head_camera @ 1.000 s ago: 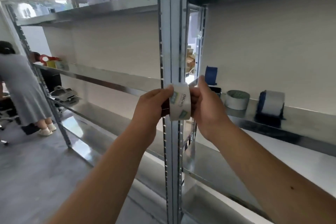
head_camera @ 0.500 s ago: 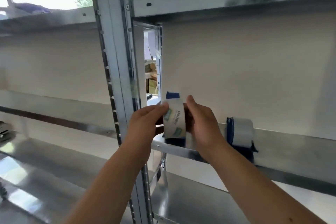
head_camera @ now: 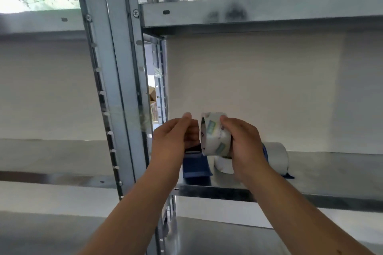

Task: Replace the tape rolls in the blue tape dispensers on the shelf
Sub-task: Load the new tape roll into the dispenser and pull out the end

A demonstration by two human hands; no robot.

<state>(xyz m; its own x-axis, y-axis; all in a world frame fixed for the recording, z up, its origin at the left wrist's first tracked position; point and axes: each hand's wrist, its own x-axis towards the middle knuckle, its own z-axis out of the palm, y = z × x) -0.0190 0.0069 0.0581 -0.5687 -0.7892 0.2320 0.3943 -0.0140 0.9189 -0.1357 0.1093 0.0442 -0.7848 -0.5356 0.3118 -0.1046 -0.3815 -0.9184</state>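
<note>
Clear printed tape roll [head_camera: 215, 133]: your right hand [head_camera: 244, 141] is gripping it; your left hand [head_camera: 173, 139] is pinching closed beside it, contents unclear.

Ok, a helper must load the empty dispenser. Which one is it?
Find the metal upright; the shelf runs right from it. The empty dispenser stands nearest it, behind the left hand. Unlike the loaded dispenser further right, it shows no white roll.
</note>
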